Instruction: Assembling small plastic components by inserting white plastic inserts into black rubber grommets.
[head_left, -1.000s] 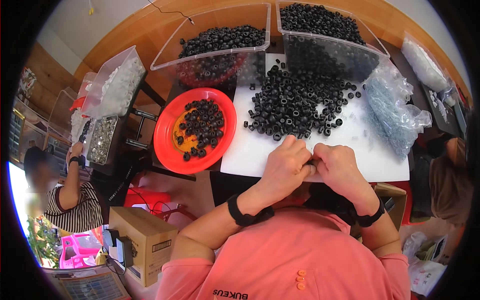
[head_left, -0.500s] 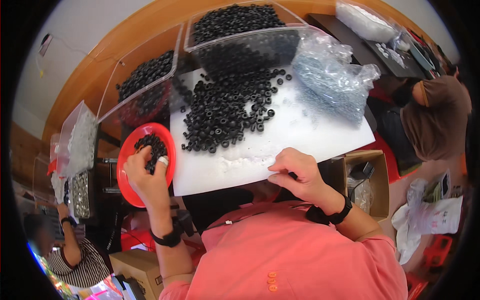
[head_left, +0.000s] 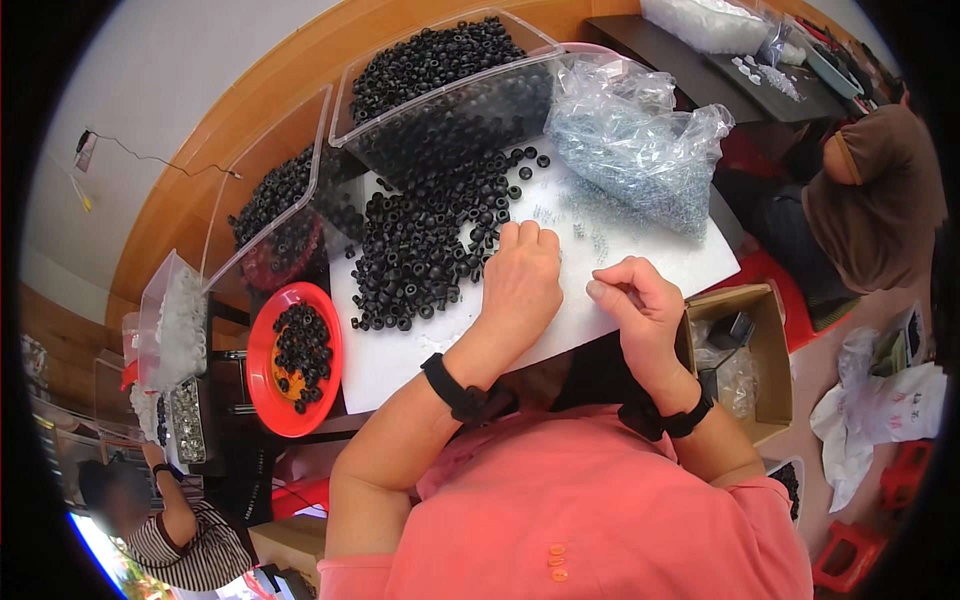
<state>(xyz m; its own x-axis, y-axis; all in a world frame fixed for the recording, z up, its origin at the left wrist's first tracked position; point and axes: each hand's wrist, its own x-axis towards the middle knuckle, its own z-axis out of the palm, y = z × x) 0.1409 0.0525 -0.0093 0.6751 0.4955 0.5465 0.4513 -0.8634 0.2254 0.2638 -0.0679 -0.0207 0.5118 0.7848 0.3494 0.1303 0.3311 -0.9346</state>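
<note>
On our left, the red plate [head_left: 262, 385] holds a cluster of black rings [head_left: 302, 345]. Next, on the white surface [head_left: 372, 378], we have a loose pile of black rings [head_left: 415, 250], with a clear bin [head_left: 450, 92] behind it. Our left hand [head_left: 527, 275] is back up just right of the pile, its grip curled downward; we cannot tell what, if anything, it holds. Beside it, our right hand [head_left: 648, 318] brings thumb and forefinger close together; we cannot tell whether anything sits in that grip. Beyond lies a clear bag [head_left: 645, 160] of small grey-blue parts.
</note>
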